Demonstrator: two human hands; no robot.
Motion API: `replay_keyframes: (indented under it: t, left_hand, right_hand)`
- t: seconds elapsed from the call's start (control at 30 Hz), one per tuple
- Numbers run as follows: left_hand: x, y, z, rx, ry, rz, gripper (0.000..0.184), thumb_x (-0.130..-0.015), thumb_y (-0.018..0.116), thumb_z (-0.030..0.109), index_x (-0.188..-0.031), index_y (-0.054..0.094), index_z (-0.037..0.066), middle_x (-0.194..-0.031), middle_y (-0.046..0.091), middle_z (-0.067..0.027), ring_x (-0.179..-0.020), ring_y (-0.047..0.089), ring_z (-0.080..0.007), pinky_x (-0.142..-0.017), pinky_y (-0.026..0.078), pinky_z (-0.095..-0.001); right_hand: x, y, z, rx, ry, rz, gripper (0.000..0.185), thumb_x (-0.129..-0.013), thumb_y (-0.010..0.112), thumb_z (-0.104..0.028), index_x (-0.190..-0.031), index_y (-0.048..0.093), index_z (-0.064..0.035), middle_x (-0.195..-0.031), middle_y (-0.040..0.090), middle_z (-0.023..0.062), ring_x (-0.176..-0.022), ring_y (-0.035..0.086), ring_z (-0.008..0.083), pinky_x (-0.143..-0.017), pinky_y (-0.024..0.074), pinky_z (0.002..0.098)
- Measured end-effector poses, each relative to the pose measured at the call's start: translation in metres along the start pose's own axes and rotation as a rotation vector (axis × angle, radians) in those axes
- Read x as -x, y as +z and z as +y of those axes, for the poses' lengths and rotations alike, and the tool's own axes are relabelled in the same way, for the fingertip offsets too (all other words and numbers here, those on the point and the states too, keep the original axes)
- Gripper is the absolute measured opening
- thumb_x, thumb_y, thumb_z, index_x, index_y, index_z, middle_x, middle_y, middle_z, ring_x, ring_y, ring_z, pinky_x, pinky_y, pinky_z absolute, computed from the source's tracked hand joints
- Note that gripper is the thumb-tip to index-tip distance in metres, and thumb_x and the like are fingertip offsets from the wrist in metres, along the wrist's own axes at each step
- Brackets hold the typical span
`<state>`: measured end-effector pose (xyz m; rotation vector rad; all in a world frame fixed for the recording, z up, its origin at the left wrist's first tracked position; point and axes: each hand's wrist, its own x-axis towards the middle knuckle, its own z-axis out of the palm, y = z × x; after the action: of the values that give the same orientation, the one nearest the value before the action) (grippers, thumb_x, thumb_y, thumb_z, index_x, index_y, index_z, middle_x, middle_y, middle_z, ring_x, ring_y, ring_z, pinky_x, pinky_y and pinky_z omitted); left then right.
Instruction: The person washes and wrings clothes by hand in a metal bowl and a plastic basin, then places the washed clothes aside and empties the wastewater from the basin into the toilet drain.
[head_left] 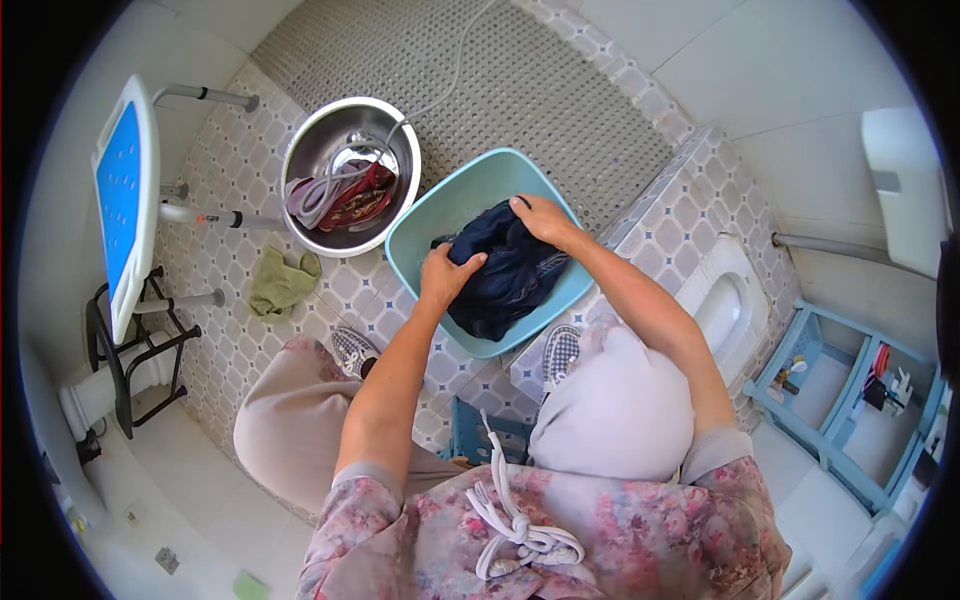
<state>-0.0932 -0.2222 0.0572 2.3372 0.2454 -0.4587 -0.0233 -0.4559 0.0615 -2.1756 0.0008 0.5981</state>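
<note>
Patterned floor tiles [225, 160] surround a teal basin [430, 215] holding bunched dark cloth [505, 285], its handling unfinished. The left hand [447, 278] clamps a nearer fold, the right hand [545, 220] its far edge. Beyond, a green rag [283, 283] and a metal bowl [328, 136] of maroon cloth [367, 200] sit apart, whether dealt with unclear.

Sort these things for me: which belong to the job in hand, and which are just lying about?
Seemingly in the job:
Navy cloth, held by left hand and right hand
Light-blue basin around it
Steel bowl of laundry, probably

Apparently lying about:
Green cloth on the floor
Blue-padded seat
Blue storage rack
</note>
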Motion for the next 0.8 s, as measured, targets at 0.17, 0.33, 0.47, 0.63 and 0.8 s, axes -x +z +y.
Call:
replay_keyframes:
  t: [0.17,0.33,0.47,0.63,0.8]
  left_hand:
    - [0.033,-0.018,0.026,-0.019,-0.021,-0.017,0.054,-0.066,0.080,0.037,-0.102,0.069,-0.002,-0.101,0.069,-0.0254,-0.096,0.067,-0.0391,-0.085,0.052,-0.0427]
    - [0.055,-0.023,0.047,-0.138,0.128,0.210,0.040,-0.066,0.073,0.023,-0.098,0.069,-0.001,-0.100,0.068,-0.0234,-0.099,0.064,-0.0410,-0.087,0.051,-0.0458]
    - [0.061,-0.037,0.063,0.059,0.180,0.399,0.028,-0.062,0.067,0.014,-0.086,0.068,0.000,-0.087,0.068,-0.0212,-0.087,0.064,-0.0429,-0.078,0.052,-0.0446]
    - [0.070,-0.103,0.109,0.488,0.178,0.283,0.013,-0.060,0.062,0.008,-0.070,0.063,0.000,-0.062,0.063,-0.0135,-0.059,0.061,-0.0276,-0.059,0.047,-0.0370]
    - [0.094,-0.167,0.159,0.832,0.270,0.222,0.007,-0.059,0.060,0.002,-0.064,0.057,0.000,-0.056,0.054,-0.0027,-0.052,0.048,-0.0115,-0.049,0.037,-0.0285]
  right_hand:
    - [0.066,-0.058,-0.042,-0.022,-0.071,-0.075,0.046,-0.101,0.045,-0.041,-0.112,0.066,-0.0016,-0.099,0.069,0.0203,-0.091,0.064,0.0354,-0.085,0.0476,0.0427]
    - [0.111,-0.096,-0.084,0.015,-0.230,-0.131,0.048,-0.101,0.047,-0.044,-0.107,0.067,-0.0012,-0.084,0.068,0.0151,-0.074,0.064,0.0272,-0.073,0.0494,0.0394]
    - [0.139,-0.120,-0.130,0.024,-0.187,-0.154,0.045,-0.100,0.051,-0.044,-0.111,0.067,-0.0024,-0.082,0.067,0.0097,-0.069,0.060,0.0161,-0.065,0.0509,0.0354]
    - [0.177,-0.145,-0.198,0.069,-0.257,-0.033,0.044,-0.101,0.051,-0.041,-0.114,0.067,-0.0021,-0.099,0.069,0.0038,-0.090,0.060,0.0125,-0.085,0.0486,0.0302]
    - [0.210,-0.171,-0.268,-0.019,-0.404,0.162,0.045,-0.101,0.053,-0.040,-0.113,0.067,0.0012,-0.102,0.069,0.0042,-0.097,0.061,0.0127,-0.092,0.0461,0.0287]
